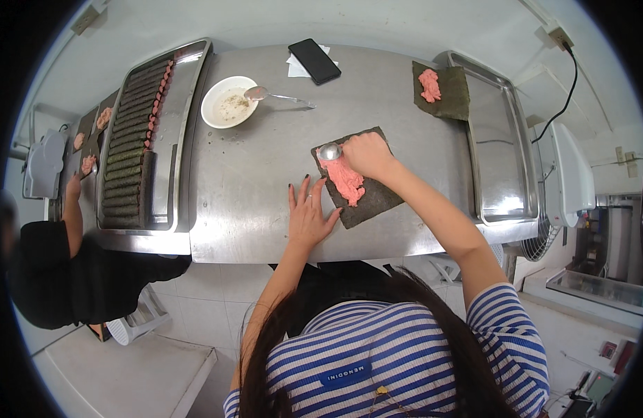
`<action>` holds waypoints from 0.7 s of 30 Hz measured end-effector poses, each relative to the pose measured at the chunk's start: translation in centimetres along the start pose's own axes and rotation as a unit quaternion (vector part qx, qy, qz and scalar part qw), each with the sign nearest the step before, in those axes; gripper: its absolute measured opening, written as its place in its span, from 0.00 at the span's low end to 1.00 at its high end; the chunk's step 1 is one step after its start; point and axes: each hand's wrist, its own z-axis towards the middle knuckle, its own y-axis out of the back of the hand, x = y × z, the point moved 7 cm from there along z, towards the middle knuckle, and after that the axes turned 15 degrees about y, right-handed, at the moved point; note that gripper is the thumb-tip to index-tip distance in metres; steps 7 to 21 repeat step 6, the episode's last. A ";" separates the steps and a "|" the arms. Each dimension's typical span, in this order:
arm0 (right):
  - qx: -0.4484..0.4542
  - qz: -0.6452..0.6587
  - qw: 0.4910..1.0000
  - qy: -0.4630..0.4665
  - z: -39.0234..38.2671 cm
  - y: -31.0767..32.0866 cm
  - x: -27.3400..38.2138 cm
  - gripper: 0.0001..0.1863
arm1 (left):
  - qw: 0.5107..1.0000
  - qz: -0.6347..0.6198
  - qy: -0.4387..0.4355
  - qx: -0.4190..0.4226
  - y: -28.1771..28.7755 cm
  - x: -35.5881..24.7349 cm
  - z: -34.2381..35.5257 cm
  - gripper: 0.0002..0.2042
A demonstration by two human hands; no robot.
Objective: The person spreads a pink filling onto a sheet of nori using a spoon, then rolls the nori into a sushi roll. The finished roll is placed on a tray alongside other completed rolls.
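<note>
A dark seaweed sheet [374, 200] lies on the steel table in front of me, with pink paste [343, 180] spread in a strip along its left part. My right hand [367, 155] is closed round the handle of a metal spoon [330, 152], whose bowl rests at the far end of the paste. Most of the handle is hidden in the fist. My left hand [309, 214] lies with fingers spread on the table, its fingertips near the sheet's left edge, and holds nothing.
A white bowl [208, 110] with a second spoon [286, 99] stands left. A tray [174, 212] holds several dark rolls [130, 146]. At the right, another seaweed sheet [448, 104] with paste overlaps a tray [499, 167]. A phone [314, 61] lies at the back. A co-worker's arm [73, 212] reaches in at far left.
</note>
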 end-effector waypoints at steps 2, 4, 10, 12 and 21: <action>0.005 0.011 0.999 -0.032 -0.1 0.8 -0.8 0.09 | 1.000 0.000 0.000 0.002 0.0 0.0 0.0 0.36; 0.014 0.028 0.998 -0.061 -0.3 1.7 -1.4 0.09 | 1.000 0.004 0.000 0.001 0.0 0.1 -0.1 0.37; 0.031 0.050 0.994 -0.093 -0.7 2.0 -1.9 0.10 | 1.000 0.008 -0.005 0.001 -0.2 0.1 0.0 0.38; 0.031 0.050 0.994 -0.093 -0.7 2.0 -1.9 0.10 | 1.000 0.008 -0.005 0.001 -0.2 0.1 0.0 0.38; 0.031 0.050 0.994 -0.093 -0.7 2.0 -1.9 0.10 | 1.000 0.008 -0.005 0.001 -0.2 0.1 0.0 0.38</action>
